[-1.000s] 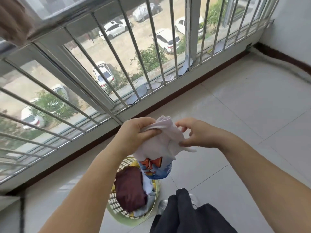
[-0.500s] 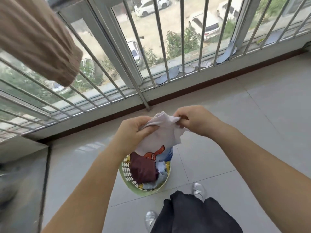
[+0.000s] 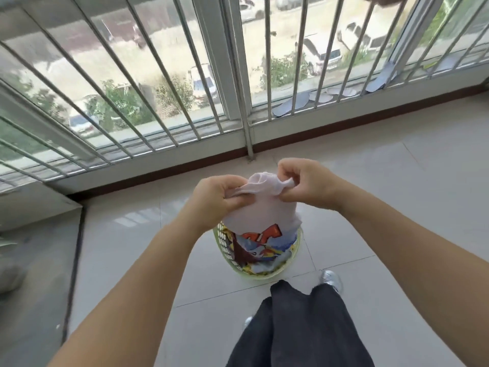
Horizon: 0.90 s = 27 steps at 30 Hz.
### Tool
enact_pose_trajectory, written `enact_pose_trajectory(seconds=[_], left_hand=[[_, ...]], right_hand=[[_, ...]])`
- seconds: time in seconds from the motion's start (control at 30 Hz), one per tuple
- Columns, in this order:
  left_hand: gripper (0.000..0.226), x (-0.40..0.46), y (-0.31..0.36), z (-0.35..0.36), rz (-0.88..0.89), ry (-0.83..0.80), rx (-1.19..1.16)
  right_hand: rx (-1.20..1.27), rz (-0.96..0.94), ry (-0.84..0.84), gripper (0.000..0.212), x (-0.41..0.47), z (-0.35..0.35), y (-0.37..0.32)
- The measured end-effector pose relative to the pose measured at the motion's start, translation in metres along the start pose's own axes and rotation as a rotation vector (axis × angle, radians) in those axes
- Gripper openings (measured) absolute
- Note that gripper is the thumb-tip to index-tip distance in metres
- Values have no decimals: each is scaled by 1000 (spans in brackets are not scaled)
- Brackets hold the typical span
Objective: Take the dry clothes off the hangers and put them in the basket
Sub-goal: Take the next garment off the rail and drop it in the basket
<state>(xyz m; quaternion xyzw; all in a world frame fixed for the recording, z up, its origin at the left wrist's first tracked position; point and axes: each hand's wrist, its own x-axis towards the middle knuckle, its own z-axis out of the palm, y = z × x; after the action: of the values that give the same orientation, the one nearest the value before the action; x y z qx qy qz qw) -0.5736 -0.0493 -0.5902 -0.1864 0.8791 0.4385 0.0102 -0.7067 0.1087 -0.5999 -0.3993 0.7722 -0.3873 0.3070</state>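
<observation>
A: Head view: pale pink garment (image 3: 260,205) pinched at its top edge, left hand (image 3: 214,200) and right hand (image 3: 307,184) both clamped on cloth, probably bunching it for dropping.

B: Hanging right above the green basket (image 3: 296,256). Already part full; open tiled floor (image 3: 397,207) all round, railing (image 3: 248,144) well beyond.

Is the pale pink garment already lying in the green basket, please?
No, the left hand and right hand both hold the pale pink garment up above the green basket.
</observation>
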Motion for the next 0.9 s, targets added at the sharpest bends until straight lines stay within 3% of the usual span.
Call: enact_pose_trajectory(seconds=[0.3,0.57,0.8,0.9], left_hand=[[26,-8,-89,-8,-52,0,125],[33,29,-139,8,-61,73,143],[20,41,-211,55,-207,26,102],[26,32,-248,95,-311,4,81]], right_hand=[[-111,134,-64,28,38,77,7],[-199,115,90,21,93,109,52],[-199,153,88,22,114,166,128],[-187,226,17,19,108,199,170]])
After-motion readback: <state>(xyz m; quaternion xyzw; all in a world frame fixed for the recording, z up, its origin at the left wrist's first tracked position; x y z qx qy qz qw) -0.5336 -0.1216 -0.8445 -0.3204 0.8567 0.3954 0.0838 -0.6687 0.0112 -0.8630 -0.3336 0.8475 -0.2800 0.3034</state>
